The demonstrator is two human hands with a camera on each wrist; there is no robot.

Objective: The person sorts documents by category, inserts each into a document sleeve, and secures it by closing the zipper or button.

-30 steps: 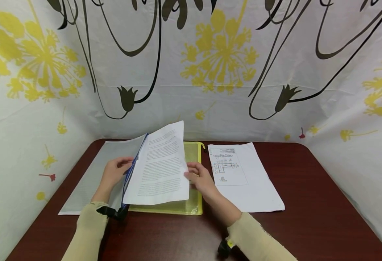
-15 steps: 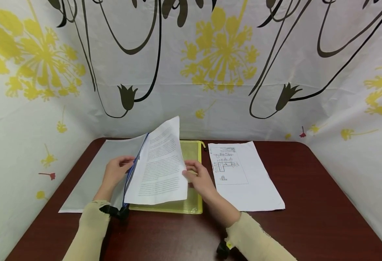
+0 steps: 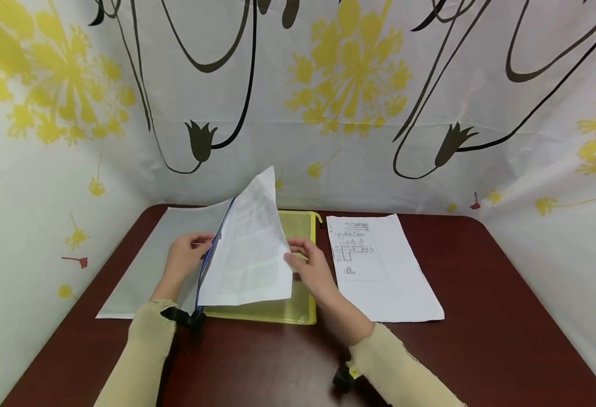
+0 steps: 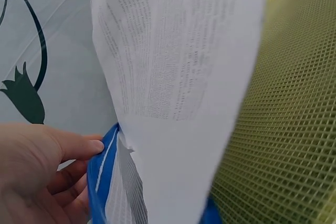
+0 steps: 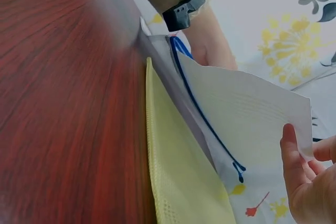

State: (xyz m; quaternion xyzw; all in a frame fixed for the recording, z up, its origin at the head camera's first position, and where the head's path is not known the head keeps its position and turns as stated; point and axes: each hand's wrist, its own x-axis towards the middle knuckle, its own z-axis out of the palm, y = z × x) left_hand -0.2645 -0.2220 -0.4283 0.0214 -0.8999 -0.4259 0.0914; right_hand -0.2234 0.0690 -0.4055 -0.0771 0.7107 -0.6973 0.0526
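Observation:
My left hand (image 3: pixel 182 259) pinches the blue zippered edge of a mesh document pouch (image 4: pixel 102 174) between thumb and fingers. The pouch stands tilted up, and its white mesh shows at the mouth in the left wrist view. Printed paper (image 3: pixel 249 254) lies at that mouth, its lower left part hidden by the pouch edge and its top corner bent upward. My right hand (image 3: pixel 315 272) pinches the paper's right edge, thumb on the near face. Beneath the paper lies a yellow mesh zipper pouch (image 3: pixel 304 308).
On the right of the dark red-brown table (image 3: pixel 481 339) lies a stack of white paper with a line drawing (image 3: pixel 397 282). A flat grey sheet-like folder (image 3: pixel 145 277) lies at the left. A patterned curtain (image 3: pixel 369 158) hangs behind the table's far edge.
The paper's top corner has swung left and the sheet has bent more. My right hand has shifted slightly left with its edge. The head view has tipped down a little.

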